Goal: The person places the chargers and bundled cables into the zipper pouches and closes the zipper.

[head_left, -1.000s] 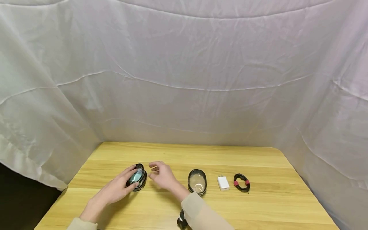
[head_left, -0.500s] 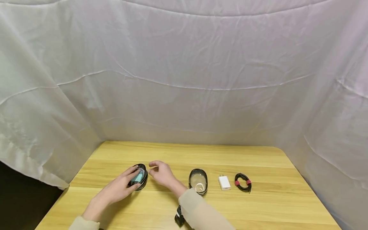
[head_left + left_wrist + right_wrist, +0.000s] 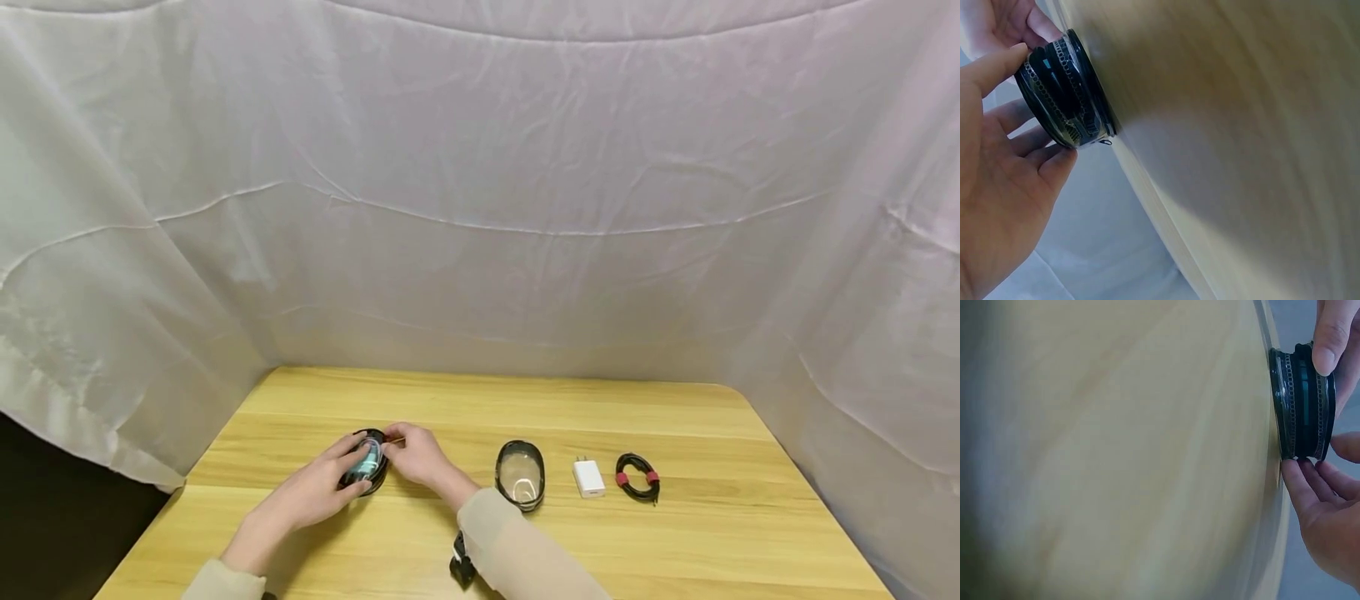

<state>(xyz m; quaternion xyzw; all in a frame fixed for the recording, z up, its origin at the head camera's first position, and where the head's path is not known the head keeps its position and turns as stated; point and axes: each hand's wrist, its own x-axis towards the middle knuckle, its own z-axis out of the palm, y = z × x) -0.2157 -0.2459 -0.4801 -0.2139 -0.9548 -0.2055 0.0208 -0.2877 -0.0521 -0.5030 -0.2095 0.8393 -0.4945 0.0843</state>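
A small oval zippered case (image 3: 365, 467) with clear panels and black edging lies on the table's left side, something teal inside. In the left wrist view, zipper teeth run round the case's wall (image 3: 1060, 81) and a small zipper pull (image 3: 1105, 142) sticks out. My left hand (image 3: 311, 492) grips it, thumb and fingertips on opposite sides. My right hand (image 3: 420, 458) is at its right edge. In the right wrist view, my right fingertips (image 3: 1294, 472) meet the case's end while the thumb (image 3: 1346, 446) bends in beside the rim; whether they pinch a pull is hidden.
To the right stand a second clear case (image 3: 520, 476) with black edging, a white charger plug (image 3: 588, 478) and a coiled black cable (image 3: 637, 478) with red ties. A black item (image 3: 462, 568) shows beside my right forearm. Grey cloth (image 3: 525, 208) hangs behind the table.
My right hand has closed the small gap and now touches the case's right edge. My left hand keeps its hold; the case lies flatter under it.
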